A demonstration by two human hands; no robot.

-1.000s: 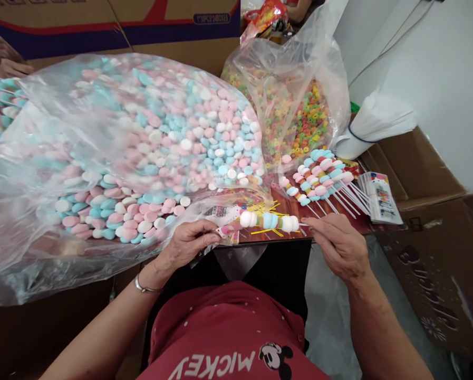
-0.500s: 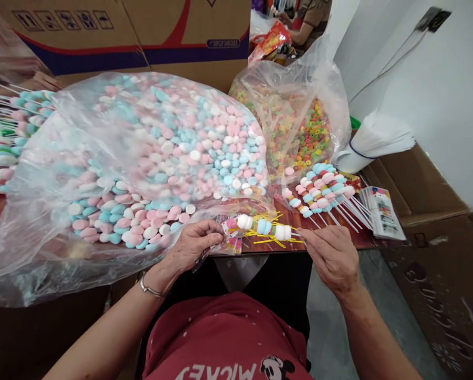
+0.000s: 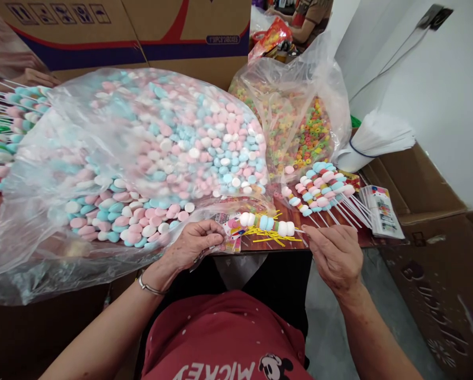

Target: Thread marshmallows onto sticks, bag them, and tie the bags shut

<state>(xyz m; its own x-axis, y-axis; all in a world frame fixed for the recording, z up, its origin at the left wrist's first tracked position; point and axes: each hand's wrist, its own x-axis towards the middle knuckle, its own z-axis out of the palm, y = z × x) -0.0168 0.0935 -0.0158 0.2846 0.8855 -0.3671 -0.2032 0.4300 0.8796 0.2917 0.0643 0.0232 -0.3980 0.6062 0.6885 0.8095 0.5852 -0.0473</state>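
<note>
In my right hand (image 3: 334, 256), the thumb and fingers pinch the white stick of a candy skewer (image 3: 266, 224). The skewer lies level, with white and blue candies and small coloured rings between them. My left hand (image 3: 196, 243) is closed on a small printed plastic bag (image 3: 232, 227) at the skewer's far end. Whether the tip is inside the bag or just beside it, I cannot tell. Yellow twist ties (image 3: 271, 236) lie on the table under the skewer. To the right, finished-looking skewers (image 3: 325, 187) are piled with their sticks toward me.
A large clear bag of pastel candies (image 3: 173, 137) spreads across the left and middle. Behind the skewers stands a bag of coloured ring candies (image 3: 299, 126). A white mug (image 3: 350, 158) holds sticks, near flat printed bags (image 3: 380, 211). Cardboard boxes (image 3: 196, 68) stand behind; another person's arm (image 3: 301, 31) shows beyond.
My right hand and the skewer have shifted slightly to the right, away from my left hand. My left hand stays nearly in place with the bag.
</note>
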